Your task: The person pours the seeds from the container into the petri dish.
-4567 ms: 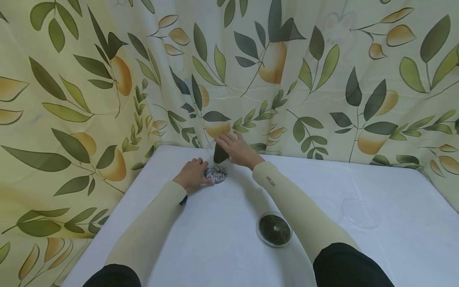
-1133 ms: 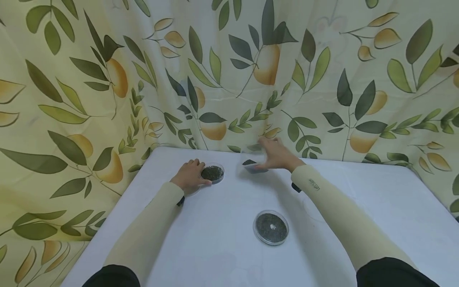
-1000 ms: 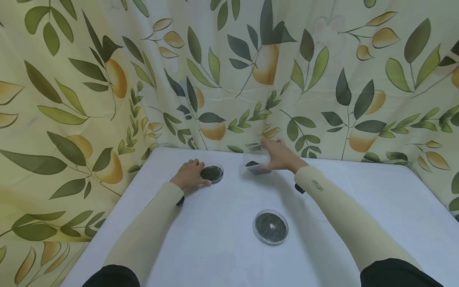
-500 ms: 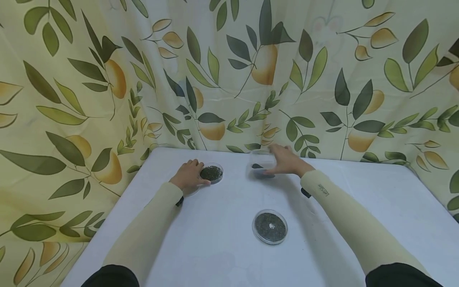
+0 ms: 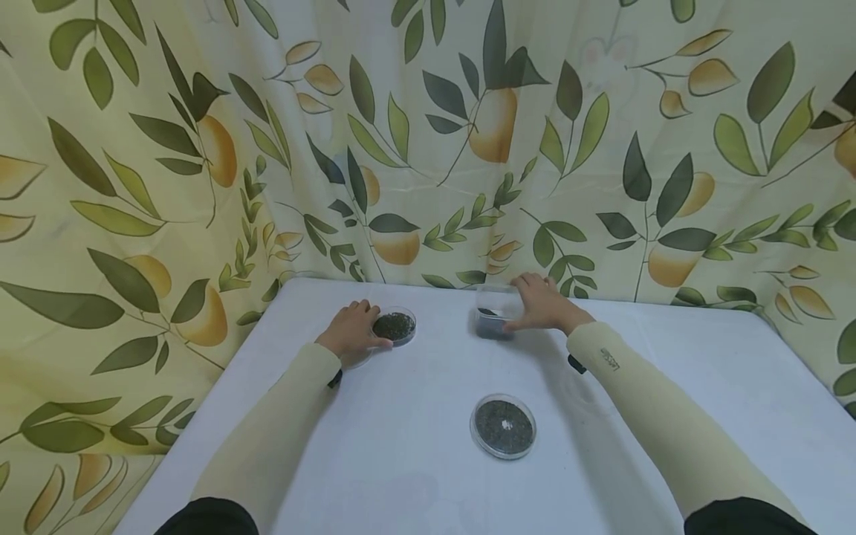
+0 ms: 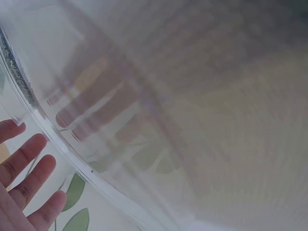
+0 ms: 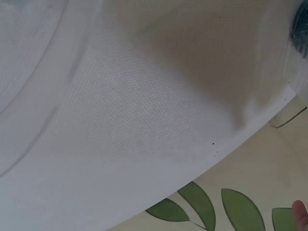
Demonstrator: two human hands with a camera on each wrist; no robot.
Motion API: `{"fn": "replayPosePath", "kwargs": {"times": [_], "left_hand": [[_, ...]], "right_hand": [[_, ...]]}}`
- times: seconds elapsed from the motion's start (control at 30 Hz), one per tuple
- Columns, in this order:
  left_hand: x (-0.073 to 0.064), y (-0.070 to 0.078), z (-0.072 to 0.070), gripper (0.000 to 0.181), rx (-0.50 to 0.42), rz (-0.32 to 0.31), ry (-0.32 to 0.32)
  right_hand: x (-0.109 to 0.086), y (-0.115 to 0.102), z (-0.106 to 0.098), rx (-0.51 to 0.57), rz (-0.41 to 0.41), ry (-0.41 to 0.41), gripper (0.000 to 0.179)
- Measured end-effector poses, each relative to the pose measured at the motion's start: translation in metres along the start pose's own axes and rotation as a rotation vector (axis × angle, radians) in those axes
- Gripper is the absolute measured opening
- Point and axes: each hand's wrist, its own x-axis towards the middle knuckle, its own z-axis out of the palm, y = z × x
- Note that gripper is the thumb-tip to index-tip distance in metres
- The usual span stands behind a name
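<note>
A round clear dish (image 5: 394,325) of dark green-black grains lies at the back left of the table. My left hand (image 5: 349,331) holds it at its left side, thumb in front and the other fingers behind. Seen from the left wrist, spread fingertips (image 6: 34,161) are beside a clear curved rim. My right hand (image 5: 545,303) grips a clear container (image 5: 491,325) from its right side, close over the table near the back edge. It is upright, with dark grains low inside. From the right wrist, only one fingertip (image 7: 300,215) and a bit of the dark contents (image 7: 301,33) show.
A second round clear dish (image 5: 503,426) with dark grains and a pale spot sits at the middle front. A clear rim (image 5: 362,360) shows below my left hand. The white table (image 5: 414,416) meets a leaf-patterned curtain (image 5: 428,178) along its back edge.
The container, earlier tilted over the left dish, has moved right, turned upright and come down in my right hand. The dish's speckled white surface is now dark. My left hand stays put.
</note>
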Motion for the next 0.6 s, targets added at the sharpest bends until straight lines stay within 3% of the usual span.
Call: {"fn": "replayPosePath", "kwargs": {"times": [0.27, 0.6], "left_hand": [[0.001, -0.001, 0.003, 0.083, -0.007, -0.011, 0.000], [0.000, 0.001, 0.001, 0.082, -0.018, -0.019, -0.006]], "right_hand": [[0.002, -0.006, -0.003, -0.006, -0.062, 0.032, 0.109], [0.017, -0.044, -0.014, 0.009, -0.112, 0.040, 0.104]]}}
